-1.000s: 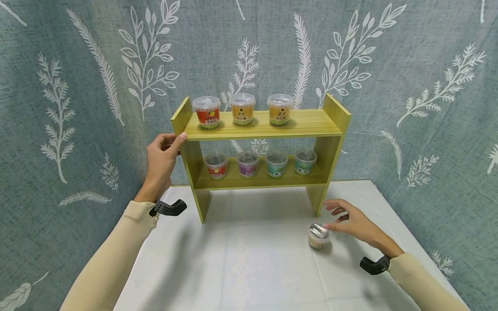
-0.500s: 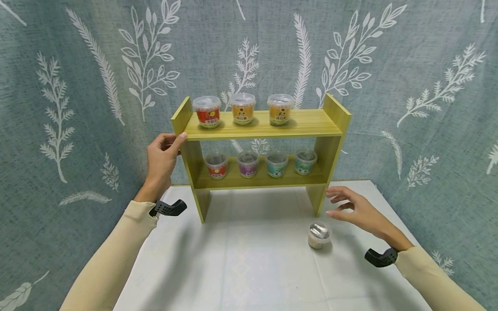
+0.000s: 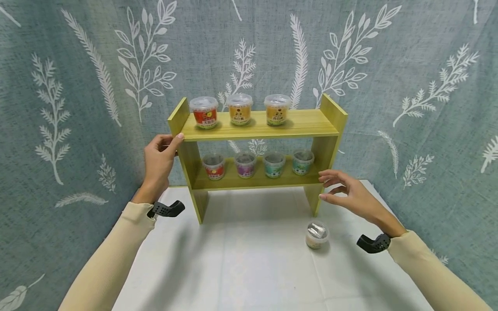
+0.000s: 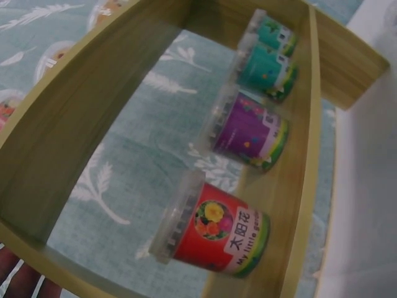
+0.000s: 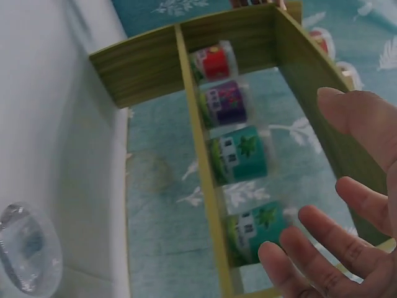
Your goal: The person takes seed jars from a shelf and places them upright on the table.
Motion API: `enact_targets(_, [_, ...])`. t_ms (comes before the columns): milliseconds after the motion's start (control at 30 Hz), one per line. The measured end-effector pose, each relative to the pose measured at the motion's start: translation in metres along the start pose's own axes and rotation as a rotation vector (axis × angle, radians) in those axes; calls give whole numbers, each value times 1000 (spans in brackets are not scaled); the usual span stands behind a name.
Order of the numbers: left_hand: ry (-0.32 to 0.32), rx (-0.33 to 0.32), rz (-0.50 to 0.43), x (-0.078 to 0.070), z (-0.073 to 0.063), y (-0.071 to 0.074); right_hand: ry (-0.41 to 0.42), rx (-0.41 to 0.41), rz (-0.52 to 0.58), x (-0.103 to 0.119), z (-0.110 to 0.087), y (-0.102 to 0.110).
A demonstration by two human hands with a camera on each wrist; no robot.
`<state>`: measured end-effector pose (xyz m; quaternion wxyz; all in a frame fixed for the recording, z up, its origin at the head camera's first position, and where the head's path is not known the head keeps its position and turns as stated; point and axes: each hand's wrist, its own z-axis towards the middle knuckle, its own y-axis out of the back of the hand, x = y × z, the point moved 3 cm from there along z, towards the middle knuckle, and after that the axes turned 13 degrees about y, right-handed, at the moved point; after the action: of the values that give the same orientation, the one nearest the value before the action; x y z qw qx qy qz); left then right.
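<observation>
My left hand (image 3: 158, 166) grips the left side panel of a two-tier wooden shelf (image 3: 258, 131), thumb on its front edge and fingers behind. My right hand (image 3: 352, 194) is held with loosely bent fingers beside the shelf's right side panel, nothing in its grasp. Below it on the table stands a small lidded plastic cup (image 3: 317, 235). On the lower tier are a red-labelled cup (image 4: 217, 230), a purple-labelled cup (image 4: 248, 130) and two teal cups, one of them the right-hand teal cup (image 5: 254, 230). Whether the right fingers touch the shelf, I cannot tell.
On the upper tier stand a red cup (image 3: 205, 113) and two orange cups, the nearer-to-right orange cup (image 3: 277, 110) among them. A white cloth (image 3: 253, 259) covers the table. Leaf-patterned curtains (image 3: 264, 52) hang behind and at both sides.
My right hand has lifted away from the cup on the table and moved up beside the shelf's right panel. My left hand keeps its hold; the view has shifted slightly.
</observation>
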<state>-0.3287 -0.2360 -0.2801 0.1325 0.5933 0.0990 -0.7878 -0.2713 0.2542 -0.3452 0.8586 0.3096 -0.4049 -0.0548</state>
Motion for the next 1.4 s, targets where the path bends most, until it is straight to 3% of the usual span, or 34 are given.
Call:
enact_targets(500, [4,9,-2,1,2,-1,81,-57,-12,34,40,11])
enact_targets(900, [8,2,3,0,1,0,195,-122,2,64,75,17])
enact_targets(1400, [17,4,14,0,1,0,158,-197,8,81,113,21])
